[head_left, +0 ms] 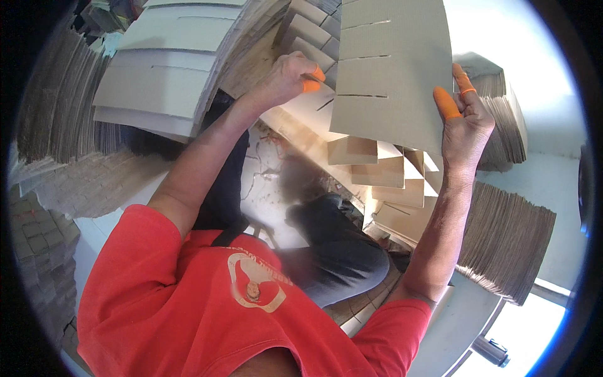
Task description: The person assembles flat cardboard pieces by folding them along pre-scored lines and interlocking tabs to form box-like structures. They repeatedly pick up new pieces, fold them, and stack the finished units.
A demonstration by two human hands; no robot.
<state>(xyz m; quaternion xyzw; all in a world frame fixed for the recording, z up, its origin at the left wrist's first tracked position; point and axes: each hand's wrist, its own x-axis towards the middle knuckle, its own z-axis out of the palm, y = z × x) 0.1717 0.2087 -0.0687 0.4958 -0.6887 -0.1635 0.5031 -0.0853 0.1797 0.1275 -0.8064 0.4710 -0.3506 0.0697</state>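
My right hand [468, 122], with orange finger covers on its thumb and a finger, grips the right edge of a wide cardboard divider sheet [396, 69]. Several parallel slits run in from the sheet's left side. My left hand [290, 78] also wears orange finger covers; its fingertips are pinched on the thin edge of a cardboard divider strip [323, 103] left of the sheet. Below the sheet, interlocked cardboard dividers [383, 169] form open cells on a wooden board. The sheet hides part of them.
A pile of slotted cardboard sheets [166, 72] stands at the left, beside another tall stack [59, 94]. More cardboard stacks [505, 242] line the right side. My bent legs [336, 254] lie below the wooden board [295, 135]. A dark cylinder [492, 352] sits at lower right.
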